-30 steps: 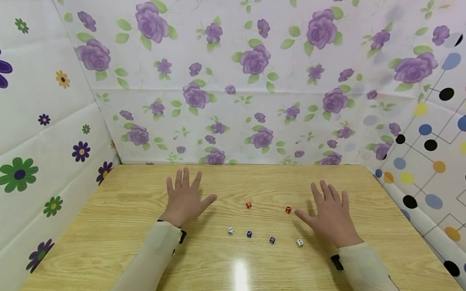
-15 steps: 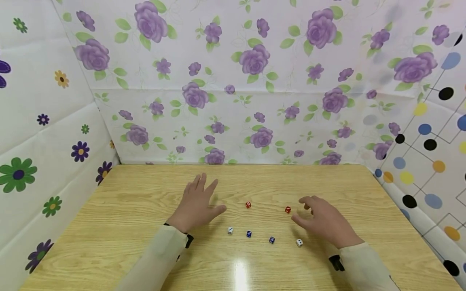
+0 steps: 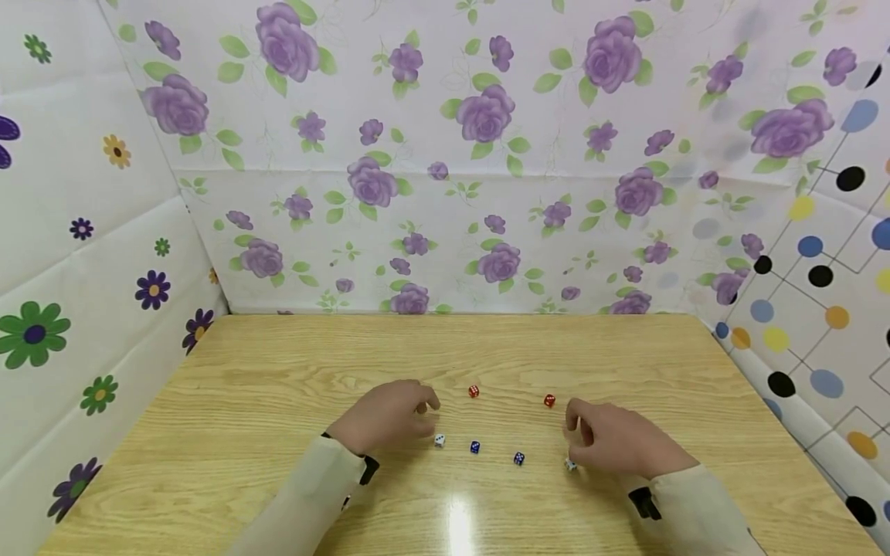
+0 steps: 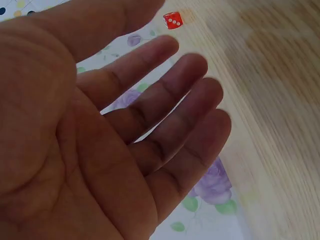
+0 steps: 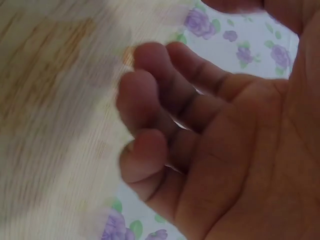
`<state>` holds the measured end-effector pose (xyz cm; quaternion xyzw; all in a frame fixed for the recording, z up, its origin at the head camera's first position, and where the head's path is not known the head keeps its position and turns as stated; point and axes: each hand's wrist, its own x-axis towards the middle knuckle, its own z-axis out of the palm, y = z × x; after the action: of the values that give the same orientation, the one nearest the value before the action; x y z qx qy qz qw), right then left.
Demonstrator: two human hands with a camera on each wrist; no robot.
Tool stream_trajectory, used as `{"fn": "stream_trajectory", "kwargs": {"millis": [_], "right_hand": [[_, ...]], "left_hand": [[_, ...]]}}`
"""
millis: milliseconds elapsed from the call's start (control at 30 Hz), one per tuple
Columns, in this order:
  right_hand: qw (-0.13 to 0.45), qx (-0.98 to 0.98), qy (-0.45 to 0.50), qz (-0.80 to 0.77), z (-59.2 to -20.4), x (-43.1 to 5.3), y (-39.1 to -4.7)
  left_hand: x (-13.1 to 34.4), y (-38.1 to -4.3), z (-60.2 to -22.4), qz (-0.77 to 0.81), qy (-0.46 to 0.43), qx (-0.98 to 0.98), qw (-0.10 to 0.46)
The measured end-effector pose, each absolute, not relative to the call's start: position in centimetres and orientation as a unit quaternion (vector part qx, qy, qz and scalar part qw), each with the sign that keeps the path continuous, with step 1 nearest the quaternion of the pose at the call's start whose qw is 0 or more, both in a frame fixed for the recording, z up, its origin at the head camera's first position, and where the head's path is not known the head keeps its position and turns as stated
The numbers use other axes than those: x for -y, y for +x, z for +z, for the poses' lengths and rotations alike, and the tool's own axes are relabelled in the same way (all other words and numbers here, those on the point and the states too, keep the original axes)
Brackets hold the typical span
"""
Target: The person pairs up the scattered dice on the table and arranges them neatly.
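Observation:
Six-sided dice in three colours lie apart on the wooden table. My left hand (image 3: 385, 417) hovers with bent fingers beside a white die (image 3: 439, 441), thumb tip near it. Its palm shows bare in the left wrist view, where a red die (image 4: 173, 20) lies beyond the fingertips. Over the other white die (image 3: 571, 465) is my right hand (image 3: 622, 440), its thumb partly covering that die in the head view. The right wrist view shows loosely curled fingers (image 5: 137, 97) with nothing in them.
Between the hands lie two blue dice, a left one (image 3: 475, 447) and a right one (image 3: 519, 459). Farther back are a left red die (image 3: 473, 391) and a right red die (image 3: 549, 401). Flowered and dotted sheets enclose the table (image 3: 278, 363) at the back and sides.
Both hands, earlier spread wide, have bent their fingers. The left has moved right and nearer, toward its white die; the right has come down over the other one. The dice stay where they were.

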<state>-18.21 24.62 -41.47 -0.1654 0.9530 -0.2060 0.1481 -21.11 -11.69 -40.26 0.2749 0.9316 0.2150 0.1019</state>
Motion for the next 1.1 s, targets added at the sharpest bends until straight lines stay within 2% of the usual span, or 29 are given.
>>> {"fn": "stream_trajectory", "kwargs": {"millis": [333,633,1100], "right_hand": [[0.208,-0.923,-0.228,-0.231,-41.7,-25.1,-17.8],[0.205,-0.910,-0.263,-0.247,-41.7,-24.9,-17.9],[0.212,-0.908,-0.258,-0.254,-42.0,-25.0,-18.0]], "left_hand": [[10.9,-20.8,-41.1,0.232,0.307,-0.912,0.140],[10.7,-20.7,-41.3,0.202,0.326,-0.917,0.106],[10.7,-20.3,-41.1,0.219,0.317,-0.913,0.133]]}}
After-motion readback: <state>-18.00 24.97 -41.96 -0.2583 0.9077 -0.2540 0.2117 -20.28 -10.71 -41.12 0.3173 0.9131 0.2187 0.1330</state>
